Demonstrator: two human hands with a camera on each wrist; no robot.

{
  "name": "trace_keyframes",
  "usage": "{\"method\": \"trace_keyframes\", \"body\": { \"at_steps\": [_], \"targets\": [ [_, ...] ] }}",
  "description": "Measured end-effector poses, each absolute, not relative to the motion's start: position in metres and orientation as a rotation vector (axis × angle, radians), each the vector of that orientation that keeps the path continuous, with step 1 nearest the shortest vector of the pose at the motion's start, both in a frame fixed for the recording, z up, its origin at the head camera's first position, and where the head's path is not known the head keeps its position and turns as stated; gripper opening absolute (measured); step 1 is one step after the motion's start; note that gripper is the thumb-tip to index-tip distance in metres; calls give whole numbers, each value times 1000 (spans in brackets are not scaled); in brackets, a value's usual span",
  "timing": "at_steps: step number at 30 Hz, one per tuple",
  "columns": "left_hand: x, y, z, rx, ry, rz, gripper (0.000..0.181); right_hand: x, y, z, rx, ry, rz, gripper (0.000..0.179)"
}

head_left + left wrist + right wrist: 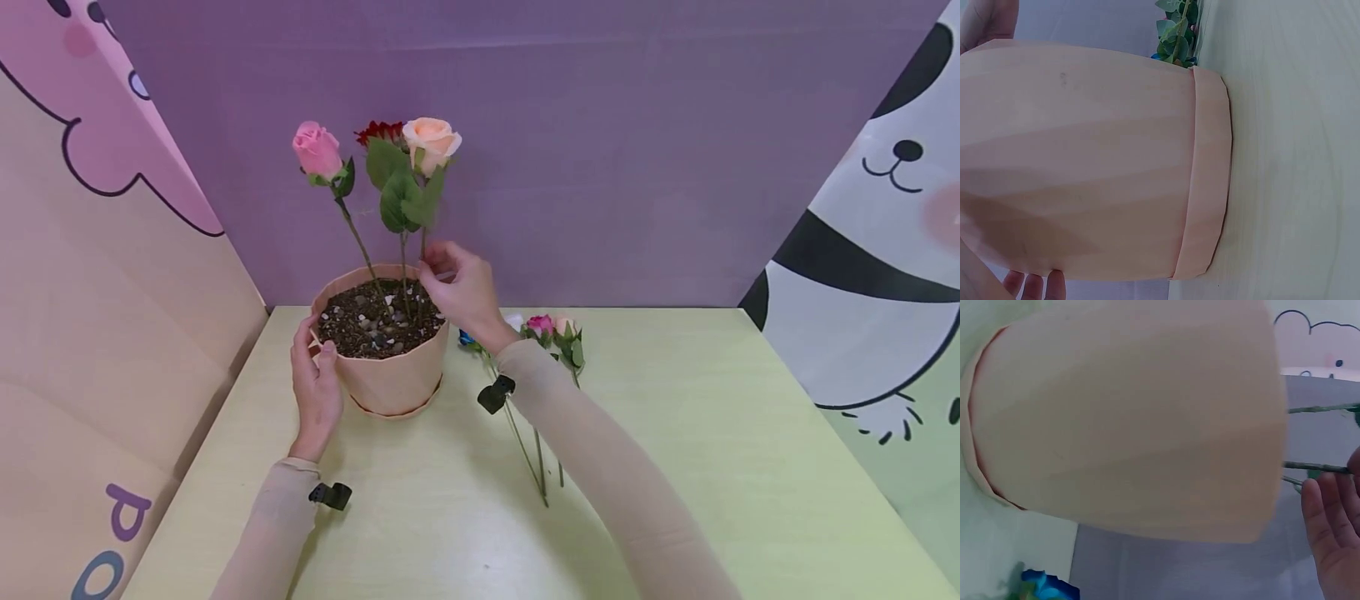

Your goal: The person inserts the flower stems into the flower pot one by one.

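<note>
Here, the right hand (462, 292) pinches a peach-coloured rose (431, 143) by its green stem (1316, 467).
The left hand (318, 396) grips a round pale-pink pot (393, 385).

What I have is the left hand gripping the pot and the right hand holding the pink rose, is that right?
Not quite: the right hand holds the peach rose, not the pink rose; the head view shows this. The left hand does grip the pot.

Pale-pink flowerpot (393, 382) — wavy-rimmed, soil-filled, upright, peach rose (432, 145) — leafy, in bloom, near-vertical inside it
</note>
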State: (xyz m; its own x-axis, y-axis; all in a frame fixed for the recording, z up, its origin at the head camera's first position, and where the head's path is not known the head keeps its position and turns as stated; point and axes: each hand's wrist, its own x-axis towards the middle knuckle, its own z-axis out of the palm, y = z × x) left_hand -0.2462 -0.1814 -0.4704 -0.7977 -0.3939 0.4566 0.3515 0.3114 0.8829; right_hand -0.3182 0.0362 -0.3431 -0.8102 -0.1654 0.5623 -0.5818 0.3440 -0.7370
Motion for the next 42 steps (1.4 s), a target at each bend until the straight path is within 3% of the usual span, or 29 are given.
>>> {"method": "trace_keyframes", "body": {
  "at_steps": [20, 32, 42],
  "targets": [
    [-243, -184, -474, 63, -1966, -1547, 53, -322, 7, -389, 743, -2136, 1366, 20],
    [-253, -179, -464, 29, -1970, -1569, 53, -324, 10, -376, 658, -2213, 1240, 23],
    [-248, -181, -470, 64, -1976, -1552, 52, -324, 7, -388, 717, -2190, 1391, 28]
  ]
}}
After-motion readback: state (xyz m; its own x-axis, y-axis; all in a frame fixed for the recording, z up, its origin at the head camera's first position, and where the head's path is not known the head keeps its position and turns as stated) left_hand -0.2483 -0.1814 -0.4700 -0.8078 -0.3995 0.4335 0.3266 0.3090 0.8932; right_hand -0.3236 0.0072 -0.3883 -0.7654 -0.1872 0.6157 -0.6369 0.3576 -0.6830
